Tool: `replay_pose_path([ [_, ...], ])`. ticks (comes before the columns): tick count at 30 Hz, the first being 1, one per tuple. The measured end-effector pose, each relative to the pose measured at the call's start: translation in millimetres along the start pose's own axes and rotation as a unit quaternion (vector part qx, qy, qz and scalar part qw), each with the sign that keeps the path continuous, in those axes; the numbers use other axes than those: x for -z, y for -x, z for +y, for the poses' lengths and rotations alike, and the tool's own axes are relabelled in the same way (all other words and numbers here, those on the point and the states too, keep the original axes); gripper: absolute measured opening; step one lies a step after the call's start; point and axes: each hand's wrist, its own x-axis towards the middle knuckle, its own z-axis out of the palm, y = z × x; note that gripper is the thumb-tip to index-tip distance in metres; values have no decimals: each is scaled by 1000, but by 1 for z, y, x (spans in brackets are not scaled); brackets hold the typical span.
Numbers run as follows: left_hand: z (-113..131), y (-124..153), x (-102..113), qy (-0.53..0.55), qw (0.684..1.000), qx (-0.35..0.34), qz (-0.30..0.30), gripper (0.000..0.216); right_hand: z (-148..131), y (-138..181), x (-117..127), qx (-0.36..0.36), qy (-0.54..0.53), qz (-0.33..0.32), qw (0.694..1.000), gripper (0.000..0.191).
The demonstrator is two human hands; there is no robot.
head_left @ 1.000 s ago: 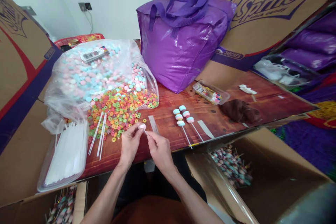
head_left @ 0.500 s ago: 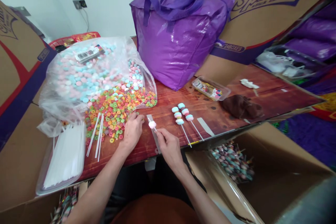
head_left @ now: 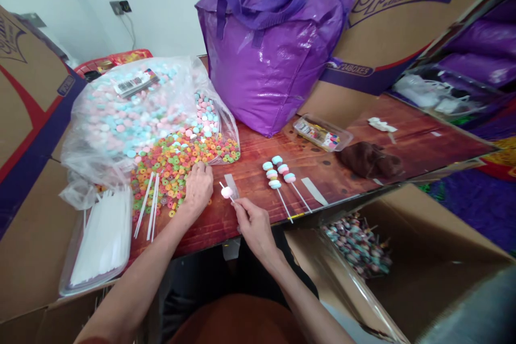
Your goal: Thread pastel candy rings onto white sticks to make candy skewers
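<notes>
My right hand [head_left: 250,221] pinches a thin white stick with one pink candy [head_left: 227,192] threaded near its tip, held just above the wooden table [head_left: 258,209]. My left hand [head_left: 198,185] rests palm down on a heap of colourful ring candies [head_left: 177,164], its fingers curled into them; whether it grips one is hidden. Two finished candy skewers [head_left: 280,178] lie on the table to the right of my hands. A clear bag of pastel pink and blue candies [head_left: 133,113] sits behind the rings.
A tray of white sticks [head_left: 102,236] and a few loose sticks [head_left: 150,209] lie at the left. A purple zip bag [head_left: 270,48] stands at the back. A small clear box [head_left: 322,135], a brown cloth [head_left: 368,161] and an open carton of skewers [head_left: 357,244] are at the right.
My hands have parted: the left moved away from the stick to the ring candy heap, while the right kept the stick with the pink candy on it.
</notes>
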Motion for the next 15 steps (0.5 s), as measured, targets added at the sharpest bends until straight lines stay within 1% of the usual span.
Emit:
replay_pose_path([
  [2, 0, 0, -2, 8, 1000, -3, 6, 29, -1, 0, -1, 6, 1, 6, 1000, 31],
  [4, -2, 1, -3, 47, 998, 0, 30, 25, -1, 1, -2, 4, -8, 9, 1000, 32],
  [6, -6, 3, -3, 132, 989, 18, 69, 18, -1, 1, -2, -3, -25, 10, 1000, 31],
  [7, -8, 5, -1, 195, 977, 34, 84, 14, 0, 1, -2, -7, -35, 9, 999, 31],
  [8, -10, 7, 1, 273, 956, 52, 90, 11, 0, 1, -2, -10, -45, 9, 999, 31],
  [9, -11, 9, 5, 363, 926, 71, 80, 10, 0, 1, -2, -10, -53, 7, 999, 31],
  [10, -11, 12, 8, 455, 884, 88, 56, 13, -1, 0, -1, -9, -60, 6, 998, 32],
  [11, -11, 15, 13, 544, 833, 104, 20, 18, -1, 0, -1, -6, -64, 4, 998, 32],
  [13, -9, 21, 22, 682, 716, 139, -52, 29, -3, 0, -1, 4, -64, -1, 998, 33],
  [14, -7, 24, 26, 727, 663, 159, -77, 34, -4, 0, 0, 11, -58, -5, 998, 33],
  [15, -5, 27, 29, 758, 621, 177, -93, 37, -5, 0, 0, 21, -48, -9, 999, 33],
])
